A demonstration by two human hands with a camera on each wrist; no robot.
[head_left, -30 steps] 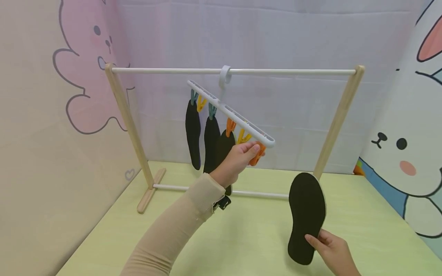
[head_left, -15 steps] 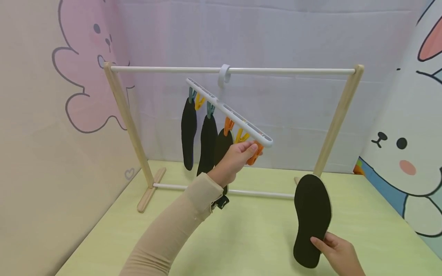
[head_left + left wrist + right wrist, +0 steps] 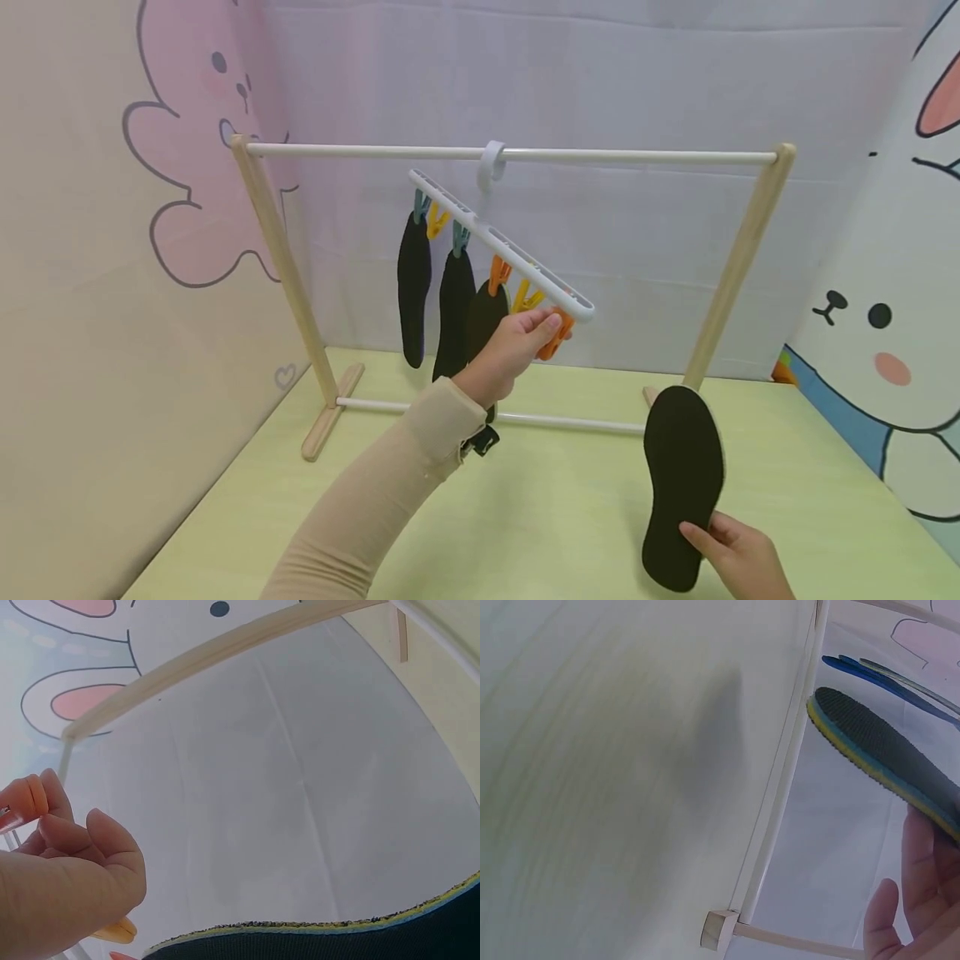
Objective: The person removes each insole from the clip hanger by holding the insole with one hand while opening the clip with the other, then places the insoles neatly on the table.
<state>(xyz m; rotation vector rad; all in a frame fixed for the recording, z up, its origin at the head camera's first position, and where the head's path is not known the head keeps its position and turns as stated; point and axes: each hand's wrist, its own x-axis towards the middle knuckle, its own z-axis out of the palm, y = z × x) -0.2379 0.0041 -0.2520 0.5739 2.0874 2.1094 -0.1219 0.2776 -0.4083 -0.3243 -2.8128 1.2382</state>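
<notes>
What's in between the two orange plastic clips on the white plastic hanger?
A yellow plastic clip hangs between the far orange clip and the near orange clip; the head view shows it.

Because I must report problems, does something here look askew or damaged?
Only the white hanger looks askew: it slants away from the top rod's line, while the left hand pinches its orange end clip. No damage is visible.

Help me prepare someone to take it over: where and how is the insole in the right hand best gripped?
Pinch the insole, probably at its broad upper end, coming from above, thumb on the black face, fingers behind: it is thin and held roughly upright, with that end free, while the right hand pinches near the lower end.
</notes>
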